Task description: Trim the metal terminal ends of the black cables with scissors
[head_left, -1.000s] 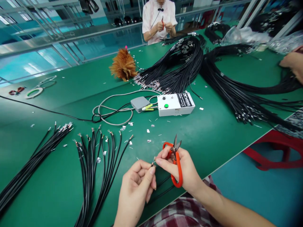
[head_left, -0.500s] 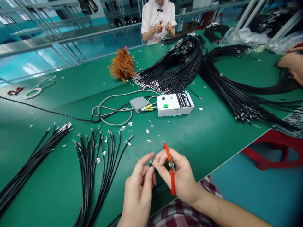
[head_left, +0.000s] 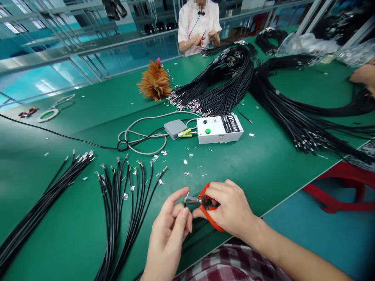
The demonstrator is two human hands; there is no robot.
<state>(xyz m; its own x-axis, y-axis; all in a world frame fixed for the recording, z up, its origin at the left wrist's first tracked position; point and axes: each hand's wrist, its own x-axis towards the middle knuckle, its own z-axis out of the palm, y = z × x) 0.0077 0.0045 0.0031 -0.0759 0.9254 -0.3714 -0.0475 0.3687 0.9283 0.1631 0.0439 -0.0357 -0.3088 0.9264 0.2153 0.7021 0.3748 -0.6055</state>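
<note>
Between thumb and fingers, my left hand [head_left: 170, 232] pinches a thin black cable [head_left: 184, 203] close to its stripped end, where fine pale strands stick up. My right hand [head_left: 231, 205] grips orange-handled cutters [head_left: 205, 201], their metal jaws pointing left and lying right at the strands. Whether the blades touch the strands I cannot tell. Left of my hands, a fan of black cables [head_left: 129, 218] with stripped ends rests on the green table [head_left: 252, 164]. Bits of foil [head_left: 160, 182] and thread are scattered about there.
Ahead stands a white box [head_left: 219, 130] with a green button, beside a grey pad [head_left: 175, 128]. Behind are a brown feather duster [head_left: 155, 82] and large black cable bundles [head_left: 216, 82]. Another bundle [head_left: 49, 195] lies far left. Across the table a person [head_left: 199, 29] holds a tool; another person's hand [head_left: 363, 76] shows at right.
My right hand has turned the cutters from upright across the palm to pointing left, with the jaws now at the cable end. The left hand keeps its pinch on the cable.
</note>
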